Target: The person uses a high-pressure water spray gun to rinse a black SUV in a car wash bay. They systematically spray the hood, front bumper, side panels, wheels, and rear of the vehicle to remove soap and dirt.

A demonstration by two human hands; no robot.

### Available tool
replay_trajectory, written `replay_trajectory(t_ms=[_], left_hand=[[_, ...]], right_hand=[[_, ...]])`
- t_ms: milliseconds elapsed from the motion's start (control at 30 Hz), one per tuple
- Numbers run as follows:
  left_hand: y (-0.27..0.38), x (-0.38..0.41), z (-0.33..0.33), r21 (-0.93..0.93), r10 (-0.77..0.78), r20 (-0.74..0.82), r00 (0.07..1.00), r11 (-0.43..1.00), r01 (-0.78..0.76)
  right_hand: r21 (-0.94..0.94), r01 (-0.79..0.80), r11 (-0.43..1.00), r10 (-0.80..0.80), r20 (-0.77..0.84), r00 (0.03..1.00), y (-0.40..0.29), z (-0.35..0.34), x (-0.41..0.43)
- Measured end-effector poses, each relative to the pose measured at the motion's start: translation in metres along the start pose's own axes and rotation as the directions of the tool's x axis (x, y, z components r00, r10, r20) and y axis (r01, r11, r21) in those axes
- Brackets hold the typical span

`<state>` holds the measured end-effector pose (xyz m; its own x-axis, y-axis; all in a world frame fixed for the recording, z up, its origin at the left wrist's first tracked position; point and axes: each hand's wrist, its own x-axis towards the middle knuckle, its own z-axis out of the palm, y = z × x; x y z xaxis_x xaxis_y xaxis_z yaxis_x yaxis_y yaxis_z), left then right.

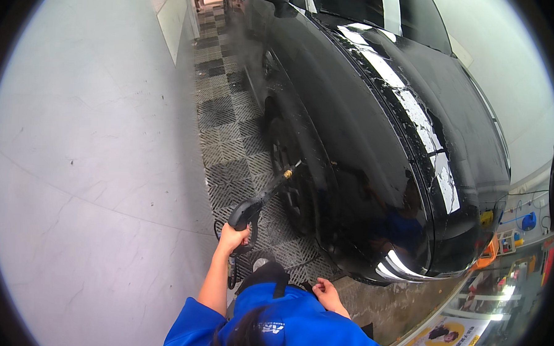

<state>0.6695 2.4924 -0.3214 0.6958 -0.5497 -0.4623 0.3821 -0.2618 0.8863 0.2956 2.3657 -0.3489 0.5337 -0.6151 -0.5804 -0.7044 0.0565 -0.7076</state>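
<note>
My left hand (234, 237) is closed around the grip of a black pressure washer gun (250, 210), whose brass-coloured nozzle (288, 174) points at the front wheel (287, 173) of a black car (353, 130). A short streak of spray shows at the nozzle tip. Near my waist, to the right, my right hand (326, 291) is held with its fingers loosely curled; nothing shows in it. Water beads and broken reflections lie on the wet hood. A black hose (233, 273) hangs below the gun, partly hidden by my arm and body.
A pale marbled wall (97, 142) runs close along the left. Slatted floor tiles (223, 138) form a narrow strip between it and the car. At the right are an orange object (487, 254), a blue reel-like item (529, 221) and a poster (448, 338) bearing writing.
</note>
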Motion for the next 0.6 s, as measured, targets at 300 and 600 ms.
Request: replay_trajectory(t_ms=[300,600], left_hand=[[0.014,-0.002,-0.038,-0.244,0.1,-0.281,0.954,0.954,-0.172],[0.012,-0.021,-0.04,-0.373,0.093,-0.198,0.976,0.913,-0.163]], right_hand=[[-0.058,0.042,0.997,-0.041,0.009,0.999,-0.016,0.011,-0.001],[-0.015,0.029,0.999,-0.027,0.105,0.994,0.007,0.024,-0.013]])
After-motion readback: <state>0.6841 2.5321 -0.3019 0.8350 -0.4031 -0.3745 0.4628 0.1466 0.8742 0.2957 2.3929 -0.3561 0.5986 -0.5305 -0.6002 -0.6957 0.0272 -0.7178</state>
